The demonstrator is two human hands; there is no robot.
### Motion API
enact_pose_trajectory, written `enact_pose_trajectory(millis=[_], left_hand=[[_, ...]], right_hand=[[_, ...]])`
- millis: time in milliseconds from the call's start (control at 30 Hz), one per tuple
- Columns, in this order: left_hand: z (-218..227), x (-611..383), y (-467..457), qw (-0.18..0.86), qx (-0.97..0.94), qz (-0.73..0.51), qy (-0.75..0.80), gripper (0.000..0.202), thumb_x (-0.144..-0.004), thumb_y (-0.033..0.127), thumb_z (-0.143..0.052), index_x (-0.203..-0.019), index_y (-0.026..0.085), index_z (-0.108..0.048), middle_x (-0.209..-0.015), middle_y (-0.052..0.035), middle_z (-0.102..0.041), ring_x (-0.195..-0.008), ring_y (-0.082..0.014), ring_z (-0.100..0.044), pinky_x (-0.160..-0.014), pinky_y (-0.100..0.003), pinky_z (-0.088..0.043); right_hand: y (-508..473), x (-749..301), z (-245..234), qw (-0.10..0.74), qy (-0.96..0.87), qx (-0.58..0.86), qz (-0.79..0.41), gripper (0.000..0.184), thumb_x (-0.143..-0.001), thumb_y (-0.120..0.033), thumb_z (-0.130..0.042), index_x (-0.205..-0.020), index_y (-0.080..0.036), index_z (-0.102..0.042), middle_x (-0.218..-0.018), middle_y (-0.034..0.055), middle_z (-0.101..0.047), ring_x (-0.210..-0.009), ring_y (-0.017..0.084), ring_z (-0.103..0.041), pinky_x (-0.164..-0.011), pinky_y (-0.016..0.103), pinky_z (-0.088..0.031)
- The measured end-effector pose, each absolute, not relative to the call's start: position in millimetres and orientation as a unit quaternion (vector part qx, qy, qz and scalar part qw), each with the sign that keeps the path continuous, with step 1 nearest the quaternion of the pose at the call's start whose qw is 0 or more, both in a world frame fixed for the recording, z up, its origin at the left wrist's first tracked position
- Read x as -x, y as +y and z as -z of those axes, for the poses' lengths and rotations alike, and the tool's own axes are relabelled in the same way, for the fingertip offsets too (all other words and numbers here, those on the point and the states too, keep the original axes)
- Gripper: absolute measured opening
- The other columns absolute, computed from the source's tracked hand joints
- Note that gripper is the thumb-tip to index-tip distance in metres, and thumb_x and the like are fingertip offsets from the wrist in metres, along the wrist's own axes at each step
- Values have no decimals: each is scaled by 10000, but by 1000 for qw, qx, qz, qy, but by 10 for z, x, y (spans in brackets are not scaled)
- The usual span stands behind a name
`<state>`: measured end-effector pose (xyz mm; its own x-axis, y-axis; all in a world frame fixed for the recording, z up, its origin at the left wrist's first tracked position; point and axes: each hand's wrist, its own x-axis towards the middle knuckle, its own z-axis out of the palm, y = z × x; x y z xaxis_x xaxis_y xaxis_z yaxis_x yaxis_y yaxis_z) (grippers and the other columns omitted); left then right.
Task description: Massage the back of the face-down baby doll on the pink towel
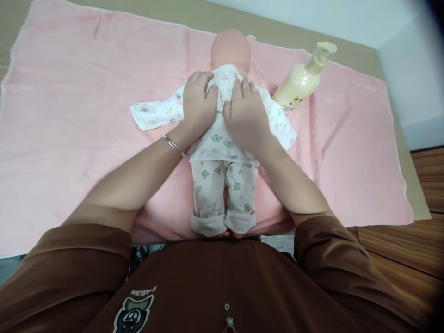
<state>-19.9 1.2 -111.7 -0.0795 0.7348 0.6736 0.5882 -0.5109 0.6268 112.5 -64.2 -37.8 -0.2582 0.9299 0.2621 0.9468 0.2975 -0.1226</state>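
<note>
A baby doll [231, 48] lies stretched out with its head away from me and its feet toward me; no face shows. It wears a white printed top [217, 138] and matching trousers [208, 185] with turned-up cuffs. My left hand [200, 99] rests over the doll's left-side shoulder in the picture, thumb apart from the fingers. Flat on the other side of the upper body lies my right hand [247, 115], its fingers pointing toward the head. Between the two hands the top's fabric is folded. Both sleeves spread outward.
Under the doll a pink towel [86, 92] covers most of the table [284, 27]. A pump bottle [298, 85] of pale yellow liquid lies tilted by the right sleeve. A white wall [347, 18] stands behind, and wooden flooring [409, 245] shows at the right.
</note>
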Motion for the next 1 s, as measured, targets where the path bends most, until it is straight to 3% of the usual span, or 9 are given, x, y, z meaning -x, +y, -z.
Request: enact_pose_trajectory(millis=[67, 200, 367, 500, 633, 767, 833, 933, 1000], left_hand=[[1126, 203, 31, 77, -674, -543, 495, 257, -899, 98, -461, -1060, 250, -590, -1073, -23, -599, -1038, -209, -528, -949, -409, -434], [1126, 193, 51, 91, -674, -523, 513, 259, -899, 94, -472, -1062, 264, -580, -1094, -16, -601, -1069, -200, -518, -979, -399, -412], [1096, 157, 38, 78, -670, -512, 532, 252, -880, 45, -495, -1047, 220, -566, -1064, -20, -598, -1036, -189, -504, -975, -414, -407], [1094, 173, 7, 65, -681, -510, 522, 285, -867, 47, -473, -1054, 241, -567, -1064, -22, -599, -1027, -210, -524, -956, -421, -428], [1079, 221, 37, 94, -690, -506, 509, 231, -871, 174, -468, -1027, 297, -586, -1065, -27, -601, -1033, -250, -529, -957, -429, -405], [933, 257, 56, 105, -731, -418, 529, 223, -929, 395, -392, -887, 272, -574, -928, -65, -605, -924, -264, -527, -906, -460, -399], [835, 252, -3, 92, -752, -373, 536, 292, -939, 436, -344, -818, 264, -545, -873, -85, -595, -869, -276, -528, -848, -477, -419], [736, 194, -158, 78, -775, -357, 515, 194, -875, 379, -471, -942, 220, -561, -1041, -123, -593, -1075, -343, -499, -952, -531, -398], [718, 136, -242, 78, -776, -363, 510, 281, -797, 289, -550, -1064, 199, -548, -1205, -126, -544, -1240, -365, -400, -1070, -541, -326]], right_hand=[[-737, -1064, 341, 129, -832, 537, 44, 512, -961, -232, -285, -1412, -1, -359, -1489, 174, -328, -1407, 310, -250, -1179, 477, -236], [-541, -1183, 390, 152, -845, 513, -18, 488, -967, -270, -245, -1409, -109, -374, -1511, 54, -315, -1424, 212, -209, -1213, 410, -193], [-252, -1401, 485, 183, -767, 610, -81, 718, -989, -548, -200, -1433, 9, -290, -1511, 184, -275, -1418, 304, -214, -1190, 484, -173], [-570, -1207, 395, 146, -775, 614, -29, 549, -989, -378, -265, -1435, -63, -319, -1505, 154, -303, -1420, 316, -223, -1178, 510, -211], [-822, -1018, 308, 126, -826, 549, 9, 536, -955, -250, -239, -1456, -76, -310, -1537, 101, -253, -1442, 292, -166, -1197, 488, -202], [-539, -1181, 369, 146, -816, 558, -34, 528, -967, -311, -202, -1443, -110, -307, -1520, 56, -302, -1429, 213, -205, -1209, 426, -203], [-334, -1331, 435, 177, -793, 581, -52, 517, -989, -355, -192, -1400, -86, -354, -1481, 99, -364, -1394, 215, -285, -1201, 413, -212], [-142, -1501, 516, 185, -785, 588, -65, 511, -1010, -443, -153, -1268, -149, -482, -1406, 104, -458, -1335, 226, -373, -1161, 441, -268], [-108, -1545, 536, 181, -784, 590, -66, 500, -1010, -460, -154, -1255, -185, -493, -1384, 93, -479, -1324, 228, -389, -1151, 447, -282]])
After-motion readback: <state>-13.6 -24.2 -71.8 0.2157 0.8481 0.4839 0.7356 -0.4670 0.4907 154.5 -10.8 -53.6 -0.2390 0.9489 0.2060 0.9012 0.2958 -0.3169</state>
